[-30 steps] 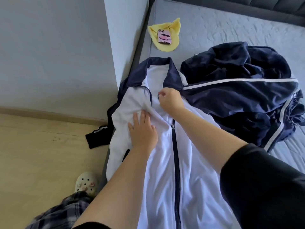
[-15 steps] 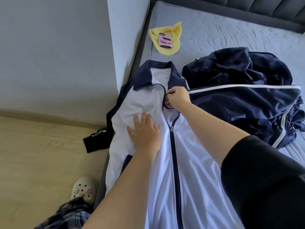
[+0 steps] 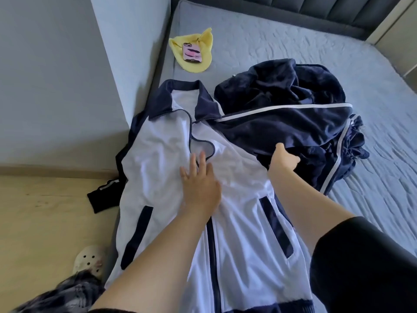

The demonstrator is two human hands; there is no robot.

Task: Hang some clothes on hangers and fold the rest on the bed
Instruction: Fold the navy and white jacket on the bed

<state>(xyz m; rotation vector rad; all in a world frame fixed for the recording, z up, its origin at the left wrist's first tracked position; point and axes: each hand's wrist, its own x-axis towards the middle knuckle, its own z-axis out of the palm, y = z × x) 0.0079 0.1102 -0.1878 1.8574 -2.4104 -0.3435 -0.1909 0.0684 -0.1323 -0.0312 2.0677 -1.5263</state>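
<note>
Head view, looking down over two bare forearms onto a white jacket [image 3: 239,222] that lies front up along the left edge of a bed [image 3: 282,48].

Nearest, left of the jacket's hem, are plaid trousers [image 3: 63,294] and one pale clog [image 3: 89,260] with round holes, on a light wood floor [image 3: 45,222]. Right of the hem, a black sleeve [image 3: 361,267] covers the right upper arm.

The jacket is smooth, slightly shiny cloth, softly creased, with a navy collar and navy side panels. It has two slanted navy pocket strips and one navy zip, closed over the lower front and open toward the collar. One dark cuff [image 3: 101,195] with a white stripe hangs off the jacket's left side toward the floor.

The hands are apart. The left hand [image 3: 198,188] lies flat on the jacket's chest over the zip, its fingers straight and spread. The right hand [image 3: 284,163] is at the jacket's right edge with the thumb raised. Its fingertips disappear into navy cloth, and I cannot tell whether they grip it.

Touching the jacket's right side is one rumpled navy heap [image 3: 293,123] of plush-looking fabric with thin white piping.

Beyond the collar, one soft yellow cloth [image 3: 198,64] lies flat on the grey quilted mattress, with one pink-cased phone [image 3: 191,53] on it. Farthest back is a dark padded headboard [image 3: 316,14] with upright channels.
</note>
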